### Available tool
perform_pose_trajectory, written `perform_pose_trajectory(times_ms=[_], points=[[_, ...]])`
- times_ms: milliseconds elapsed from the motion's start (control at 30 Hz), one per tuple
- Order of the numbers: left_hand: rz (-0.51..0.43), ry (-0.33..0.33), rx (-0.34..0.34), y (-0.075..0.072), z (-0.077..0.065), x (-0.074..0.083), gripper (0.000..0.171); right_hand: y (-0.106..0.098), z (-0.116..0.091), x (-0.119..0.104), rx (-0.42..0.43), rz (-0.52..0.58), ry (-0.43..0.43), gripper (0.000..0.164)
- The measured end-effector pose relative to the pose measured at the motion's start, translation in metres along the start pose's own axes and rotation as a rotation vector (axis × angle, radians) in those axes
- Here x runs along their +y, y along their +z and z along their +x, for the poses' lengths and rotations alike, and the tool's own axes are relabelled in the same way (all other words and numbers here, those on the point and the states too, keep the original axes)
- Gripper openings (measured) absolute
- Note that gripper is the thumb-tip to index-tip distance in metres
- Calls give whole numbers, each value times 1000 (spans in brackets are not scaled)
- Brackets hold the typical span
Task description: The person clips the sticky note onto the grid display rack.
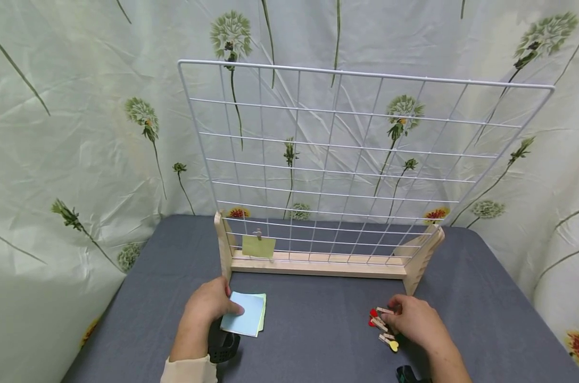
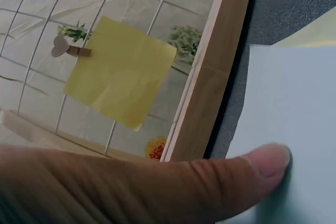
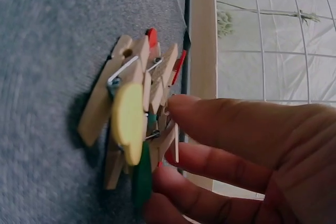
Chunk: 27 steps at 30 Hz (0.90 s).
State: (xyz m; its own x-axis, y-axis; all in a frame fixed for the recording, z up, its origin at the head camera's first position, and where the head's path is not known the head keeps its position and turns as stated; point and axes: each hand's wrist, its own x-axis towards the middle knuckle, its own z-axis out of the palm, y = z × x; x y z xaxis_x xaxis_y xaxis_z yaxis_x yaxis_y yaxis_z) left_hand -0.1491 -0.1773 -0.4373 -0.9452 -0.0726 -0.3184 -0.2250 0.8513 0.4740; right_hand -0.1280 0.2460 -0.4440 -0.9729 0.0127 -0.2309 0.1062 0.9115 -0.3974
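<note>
My left hand holds a blue square paper note at its left edge, thumb on top; the other fingers are mostly hidden. Under the blue note, a pale green note peeks out. At the right, my right hand has its thumb and fingertips on a small wooden clothespin in a little heap. The heap's clothespins carry red, green and yellow hearts; the yellow heart faces the right wrist camera. A yellow-green note hangs on the white wire grid from a heart clothespin.
The grid stands upright in a wooden base with two side feet, behind both hands. A dark grey cloth covers the table. Behind it hangs a pale curtain with dandelion prints. Dark wrist straps lie close to both hands.
</note>
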Motion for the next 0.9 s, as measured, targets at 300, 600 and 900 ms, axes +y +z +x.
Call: perform_pose_trajectory(times_ms=[300,600,900], points=[[32,-53,-11,3,1,6,40,2,1,-2,-50,27,25,17],[2,-38,9,4,1,5,34,2,0,-4,-32,18,9,15],[10,-11,8,1,0,3,31,1,-2,-5,-12,20,2,16]])
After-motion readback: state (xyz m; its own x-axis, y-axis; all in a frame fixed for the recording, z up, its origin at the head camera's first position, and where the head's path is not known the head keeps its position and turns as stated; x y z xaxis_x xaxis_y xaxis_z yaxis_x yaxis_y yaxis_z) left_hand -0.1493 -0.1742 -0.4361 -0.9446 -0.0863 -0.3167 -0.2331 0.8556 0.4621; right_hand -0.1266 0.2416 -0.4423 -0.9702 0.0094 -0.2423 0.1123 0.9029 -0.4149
